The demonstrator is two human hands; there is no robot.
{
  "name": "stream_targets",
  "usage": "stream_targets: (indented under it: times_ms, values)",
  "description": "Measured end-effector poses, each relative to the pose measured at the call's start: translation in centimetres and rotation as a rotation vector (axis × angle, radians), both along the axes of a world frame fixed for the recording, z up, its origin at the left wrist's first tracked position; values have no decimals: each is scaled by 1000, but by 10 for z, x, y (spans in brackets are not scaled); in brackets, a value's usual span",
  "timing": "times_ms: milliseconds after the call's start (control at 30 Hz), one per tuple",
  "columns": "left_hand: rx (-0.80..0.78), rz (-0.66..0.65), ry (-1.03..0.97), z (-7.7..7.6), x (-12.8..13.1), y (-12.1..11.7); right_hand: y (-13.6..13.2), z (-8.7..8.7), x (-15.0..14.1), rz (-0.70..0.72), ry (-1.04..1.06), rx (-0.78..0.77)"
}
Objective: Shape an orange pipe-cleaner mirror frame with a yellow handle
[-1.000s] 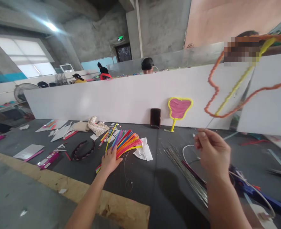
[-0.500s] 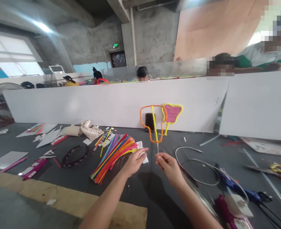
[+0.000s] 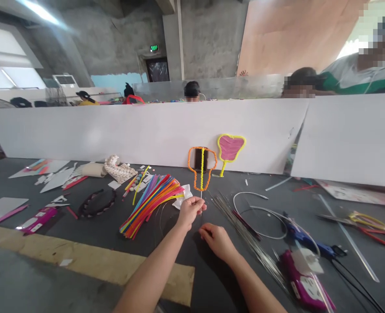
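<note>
- Orange frame (image 3: pixel 202 170), yellow spine: upright above the bench (image 3: pixel 97 237), directly above left hand's grip, in line with phone (image 3: pixel 198 160) behind.
- Long axis near vertical; thin stem (image 3: pixel 201 195) runs down from it into the grip.
- Left hand (image 3: pixel 194 209): nearer the frame, thumb and fingers pinching the stem.
- Right hand (image 3: pixel 216 240): lower, slightly right, apart from left hand; fingers curled in, can't tell if holding anything.
- Wires (image 3: pixel 247 234) lie right of right hand.

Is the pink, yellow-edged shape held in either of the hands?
No: the pink shape stands by the white board, away from the right hand and the left hand, which holds the orange-outlined frame.
</note>
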State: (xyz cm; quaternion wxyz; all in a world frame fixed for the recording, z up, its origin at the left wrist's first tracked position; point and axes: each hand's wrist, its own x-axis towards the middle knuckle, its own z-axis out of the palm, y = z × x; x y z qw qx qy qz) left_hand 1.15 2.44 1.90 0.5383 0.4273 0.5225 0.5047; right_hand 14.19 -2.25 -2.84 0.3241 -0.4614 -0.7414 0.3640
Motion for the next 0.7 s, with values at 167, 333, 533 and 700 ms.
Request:
stream_targets:
  times_ms: [167,333,533,700]
  values:
    - [-23,49,109,-17,-13,-11,20,0,33,-281,-191,315]
    - [-70,31,111,-33,-19,-27,34,-8,58,-429,-365,360]
    - [-42,15,93,-34,-21,-33,39,-17,66,-490,-403,331]
    - [-23,-16,70,-30,-19,-38,27,0,49,-458,-275,367]
